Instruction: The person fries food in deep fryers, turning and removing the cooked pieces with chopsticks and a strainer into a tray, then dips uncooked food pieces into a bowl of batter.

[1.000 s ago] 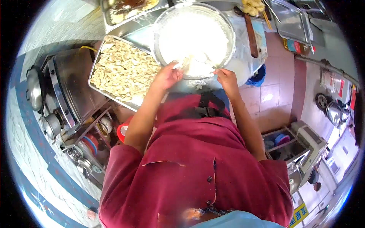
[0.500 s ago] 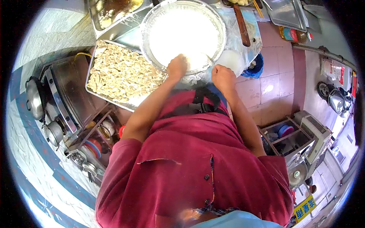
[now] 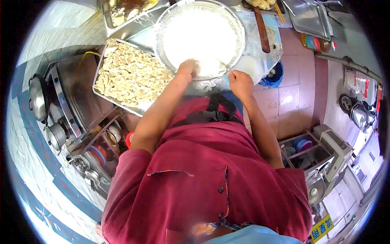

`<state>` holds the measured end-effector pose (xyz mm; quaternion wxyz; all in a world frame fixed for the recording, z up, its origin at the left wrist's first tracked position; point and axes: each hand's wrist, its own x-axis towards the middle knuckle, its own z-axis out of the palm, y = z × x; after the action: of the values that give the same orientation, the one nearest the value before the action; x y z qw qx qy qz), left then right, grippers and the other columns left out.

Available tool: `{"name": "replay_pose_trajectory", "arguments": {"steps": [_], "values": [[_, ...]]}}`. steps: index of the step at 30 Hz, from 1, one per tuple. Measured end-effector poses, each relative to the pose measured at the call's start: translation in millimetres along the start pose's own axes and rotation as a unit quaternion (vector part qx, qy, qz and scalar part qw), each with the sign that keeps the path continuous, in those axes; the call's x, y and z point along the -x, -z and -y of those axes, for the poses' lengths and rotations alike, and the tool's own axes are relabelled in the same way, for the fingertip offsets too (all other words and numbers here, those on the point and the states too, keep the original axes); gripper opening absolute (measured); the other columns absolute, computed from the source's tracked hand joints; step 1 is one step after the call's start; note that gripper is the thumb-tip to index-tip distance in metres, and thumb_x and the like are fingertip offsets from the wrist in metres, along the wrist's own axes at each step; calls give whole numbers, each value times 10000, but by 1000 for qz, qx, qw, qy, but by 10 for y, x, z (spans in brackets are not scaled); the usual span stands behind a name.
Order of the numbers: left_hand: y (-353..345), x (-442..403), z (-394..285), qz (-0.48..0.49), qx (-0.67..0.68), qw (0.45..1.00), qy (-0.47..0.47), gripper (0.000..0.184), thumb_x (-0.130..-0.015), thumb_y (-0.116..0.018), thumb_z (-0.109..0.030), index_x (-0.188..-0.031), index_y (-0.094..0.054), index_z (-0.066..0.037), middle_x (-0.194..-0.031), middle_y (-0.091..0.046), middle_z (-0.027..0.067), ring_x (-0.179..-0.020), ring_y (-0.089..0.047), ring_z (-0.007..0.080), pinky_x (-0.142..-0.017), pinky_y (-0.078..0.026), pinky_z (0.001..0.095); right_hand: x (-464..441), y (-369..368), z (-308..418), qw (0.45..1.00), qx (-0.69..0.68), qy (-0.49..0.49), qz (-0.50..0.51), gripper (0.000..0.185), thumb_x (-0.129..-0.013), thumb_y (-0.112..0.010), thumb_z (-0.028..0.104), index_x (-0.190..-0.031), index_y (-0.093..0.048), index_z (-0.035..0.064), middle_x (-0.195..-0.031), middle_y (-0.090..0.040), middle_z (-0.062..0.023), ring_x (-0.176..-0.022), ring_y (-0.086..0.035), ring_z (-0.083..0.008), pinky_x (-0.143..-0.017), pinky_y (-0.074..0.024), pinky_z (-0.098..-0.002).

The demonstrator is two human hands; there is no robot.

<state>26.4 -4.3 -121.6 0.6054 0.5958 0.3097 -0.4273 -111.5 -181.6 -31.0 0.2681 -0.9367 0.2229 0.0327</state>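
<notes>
A large round metal basin stands in front of me. It holds a white, flour-like mass, partly washed out by glare. My left hand reaches over the near rim with its fingers curled. The fingertips fade into the bright white, and I cannot make out what they hold. A pale lump lies beside these fingers, inside the near edge. My right hand is closed in a pinch at the near right rim of the basin. To the left, a metal tray is spread with many pale, floury pieces.
A deep metal pan with dark liquid and food is at upper left. A wooden handle lies on the board right of the basin. Below is a blue-lined bin. A stove with pots stands left.
The whole view has shifted slightly, with basin and tray a little further right. My left hand has moved slightly and is blurred; my right hand stays at the rim.
</notes>
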Motion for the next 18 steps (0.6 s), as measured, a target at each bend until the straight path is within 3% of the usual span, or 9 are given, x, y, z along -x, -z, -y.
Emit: {"name": "replay_pose_trajectory", "arguments": {"steps": [4,6,10,13,18], "values": [[-2,119,-182,36,100,985,137,125,-925,-593,-255,-895,-598,-135,-641,-486,-48,-470,-395,56,-432,-366,213,31,184,297,993,-108,53,-1,233,-882,-546,221,-741,-646,64,-707,-644,-220,-665,-635,-418,-628,-496,-512],[8,227,-242,89,105,976,167,161,-930,-598,-285,-844,-576,-151,-633,-474,-61,-445,-380,49,-429,-361,206,-28,95,266,997,-55,29,-44,232,-880,-543,218,-744,-647,61,-698,-645,-218,-659,-639,-417,-634,-503,-509],[46,180,-191,64,112,974,186,157,-946,-573,-285,-866,-590,-152,-638,-480,-69,-423,-369,48,-419,-369,195,-95,72,213,997,68,-10,-38,235,-877,-537,212,-739,-647,57,-691,-651,-215,-661,-649,-413,-644,-514,-504],[78,127,-146,70,117,974,181,159,-960,-550,-276,-879,-595,-147,-660,-502,-63,-442,-394,46,-417,-388,196,-32,-4,127,992,123,-9,29,239,-879,-531,208,-737,-648,55,-686,-652,-217,-658,-655,-411,-649,-522,-501],[116,-68,-40,79,171,964,185,141,-977,-505,-263,-966,-560,-133,-757,-546,-25,-504,-439,65,-415,-403,178,53,56,221,1000,-6,21,-21,242,-882,-529,214,-740,-648,59,-680,-648,-221,-638,-654,-408,-626,-520,-503]]}}
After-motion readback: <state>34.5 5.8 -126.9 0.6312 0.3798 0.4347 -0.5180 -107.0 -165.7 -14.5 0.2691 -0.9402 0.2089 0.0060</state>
